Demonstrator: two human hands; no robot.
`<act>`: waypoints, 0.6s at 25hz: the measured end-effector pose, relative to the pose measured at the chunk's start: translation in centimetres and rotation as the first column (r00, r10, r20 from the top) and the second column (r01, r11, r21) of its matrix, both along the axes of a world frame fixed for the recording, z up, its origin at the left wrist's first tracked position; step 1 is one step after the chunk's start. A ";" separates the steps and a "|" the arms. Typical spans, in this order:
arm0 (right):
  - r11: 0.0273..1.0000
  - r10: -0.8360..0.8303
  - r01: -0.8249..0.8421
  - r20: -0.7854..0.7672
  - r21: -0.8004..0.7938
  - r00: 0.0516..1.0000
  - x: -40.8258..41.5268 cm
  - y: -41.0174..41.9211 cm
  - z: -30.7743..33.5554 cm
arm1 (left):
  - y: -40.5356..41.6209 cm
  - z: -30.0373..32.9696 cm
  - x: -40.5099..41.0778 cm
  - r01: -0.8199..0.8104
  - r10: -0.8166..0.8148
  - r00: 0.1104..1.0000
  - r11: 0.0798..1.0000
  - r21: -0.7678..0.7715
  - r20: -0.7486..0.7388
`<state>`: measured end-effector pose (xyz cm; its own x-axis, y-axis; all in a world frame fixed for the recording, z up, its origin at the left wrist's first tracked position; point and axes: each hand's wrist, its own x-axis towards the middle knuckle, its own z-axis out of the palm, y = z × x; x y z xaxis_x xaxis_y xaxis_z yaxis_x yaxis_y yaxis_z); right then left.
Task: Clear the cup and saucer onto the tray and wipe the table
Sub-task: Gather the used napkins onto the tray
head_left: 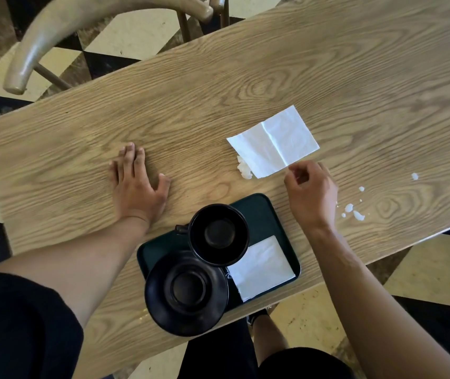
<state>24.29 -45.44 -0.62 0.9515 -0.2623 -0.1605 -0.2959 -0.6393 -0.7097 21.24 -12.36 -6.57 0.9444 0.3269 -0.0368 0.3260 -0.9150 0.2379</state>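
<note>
A black cup (219, 234) and a black saucer (186, 294) sit on a dark green tray (262, 214) at the table's near edge, with a folded white napkin (262, 267) beside them. A second white napkin (273, 141) lies unfolded on the wooden table (218, 105), partly over a white spill (244, 168). My right hand (311, 194) pinches the near corner of that napkin. Flat on the table to the left rests my left hand (136, 184), fingers spread, holding nothing. More white droplets (355, 213) dot the table to the right of my right hand.
A wooden chair (54, 36) stands beyond the table's far left corner. The saucer overhangs the tray and the table's near edge. Checkered floor tiles show around the table.
</note>
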 end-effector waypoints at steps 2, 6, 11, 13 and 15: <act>0.999 0.017 -0.018 -0.040 -0.026 0.999 2.5 0.4 -0.6 | 0.0 0.0 0.0 -0.005 0.005 1.000 1.000 -0.001 0.002; 0.998 0.042 -0.047 -0.092 -0.050 0.995 4.6 1.2 -1.3 | 0.0 0.0 0.0 -0.008 0.009 1.000 1.000 0.011 -0.010; 0.994 0.069 -0.075 -0.081 -0.074 0.994 4.6 1.3 -1.4 | 0.0 0.0 0.0 -0.001 0.001 1.000 1.000 0.020 -0.011; 0.994 0.069 -0.076 -0.086 -0.078 0.994 4.7 1.2 -1.2 | -0.1 0.0 0.1 0.000 0.000 1.000 1.000 0.024 -0.011; 0.996 0.057 -0.063 -0.092 -0.068 0.994 4.8 1.1 -1.1 | 0.0 -0.1 0.0 0.003 -0.002 1.000 1.000 0.031 -0.013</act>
